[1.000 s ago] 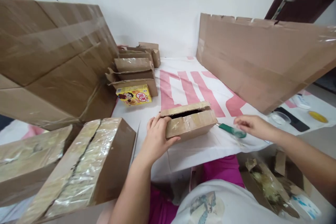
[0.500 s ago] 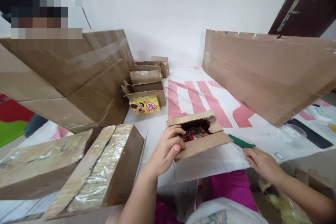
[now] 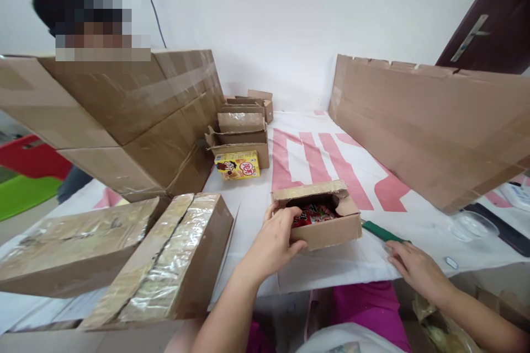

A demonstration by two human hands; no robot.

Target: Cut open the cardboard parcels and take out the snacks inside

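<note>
A small cardboard box (image 3: 331, 235) sits near the table's front edge, its top open, with red printed packets (image 3: 315, 214) inside. My left hand (image 3: 278, 234) grips the box's left end, fingers over the rim and thumb against the front wall. To the right of the box lies a knife with a green handle (image 3: 383, 231); only a sliver of its metal shows beside the box. My right hand (image 3: 414, 266) rests by the end of that handle, fingers loosely bent and a little apart, with nothing visible in them.
A yellow printed carton (image 3: 237, 165) leans by a row of open cardboard boxes (image 3: 242, 122). Cardboard walls (image 3: 414, 116) flank the table. Two taped boxes (image 3: 202, 253) stand left. A clear plastic bowl (image 3: 472, 227) and a black flat object (image 3: 507, 234) lie right. Another person's head shows behind the left wall.
The box has turned and tipped slightly, so its front wall now faces me more. My left hand has shifted round its left end. My view has swung a little left.
</note>
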